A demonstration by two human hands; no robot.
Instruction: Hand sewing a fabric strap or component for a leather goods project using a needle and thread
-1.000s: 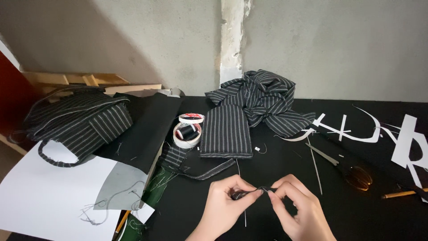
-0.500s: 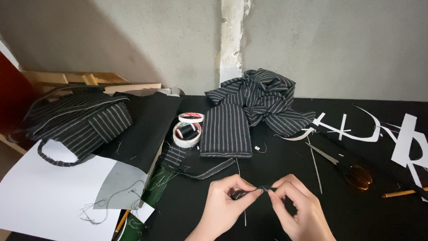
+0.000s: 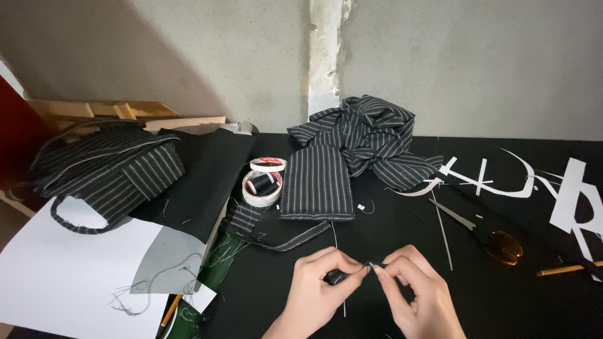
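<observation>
On the black table (image 3: 389, 232), both hands (image 3: 370, 289) pinch a small dark fabric piece (image 3: 337, 276) near white tape rolls (image 3: 262, 187).

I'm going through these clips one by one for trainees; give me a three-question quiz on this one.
1. True or false: both hands pinch one small dark piece between their fingers.
2. Which lies right of the hands: A) scissors B) tape rolls C) white paper sheet?
3. What pattern has the folded fabric behind the hands?

Key:
1. True: left hand and right hand meet on the small dark piece.
2. A: scissors; tape rolls and white paper sheet lie left.
3. Folded fabric: dark with thin pale stripes.
</observation>
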